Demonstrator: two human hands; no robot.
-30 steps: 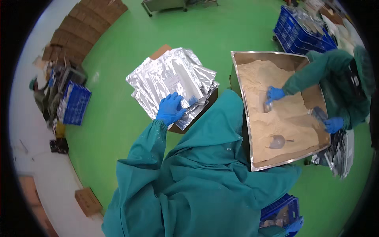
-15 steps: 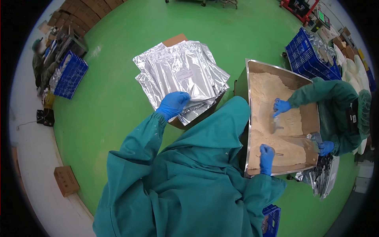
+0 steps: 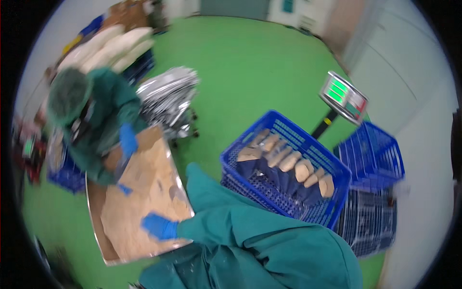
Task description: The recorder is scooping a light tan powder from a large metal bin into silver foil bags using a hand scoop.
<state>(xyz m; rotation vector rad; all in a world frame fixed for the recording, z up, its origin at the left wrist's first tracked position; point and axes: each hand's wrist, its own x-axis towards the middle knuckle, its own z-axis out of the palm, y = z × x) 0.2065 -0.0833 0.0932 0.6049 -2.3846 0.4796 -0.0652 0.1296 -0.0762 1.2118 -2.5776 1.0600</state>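
Note:
My right hand (image 3: 159, 225) in a blue glove is over the pale powder (image 3: 134, 216) in the near part of a steel-rimmed tub (image 3: 99, 241); its fingers are motion-blurred, so their grip is unclear. My left hand is out of view. Across the tub, a co-worker (image 3: 94, 115) in green gown and hair cover has two gloved hands low at the powder, one (image 3: 129, 139) near a blurred greyish tool (image 3: 122, 166), perhaps a scoop.
A blue basket (image 3: 248, 183) of several upright powder-filled pouches stands to my right, before a scale display (image 3: 342, 96). More blue crates (image 3: 370, 154) line the right wall. Silver pouches (image 3: 166, 96) lie stacked behind the co-worker, near white sacks (image 3: 113, 48).
The view has swung to the right, bringing the pouch basket and scale in. My left hand has left view, along with the silver stack it touched. My right hand appeared over the powder and remains there.

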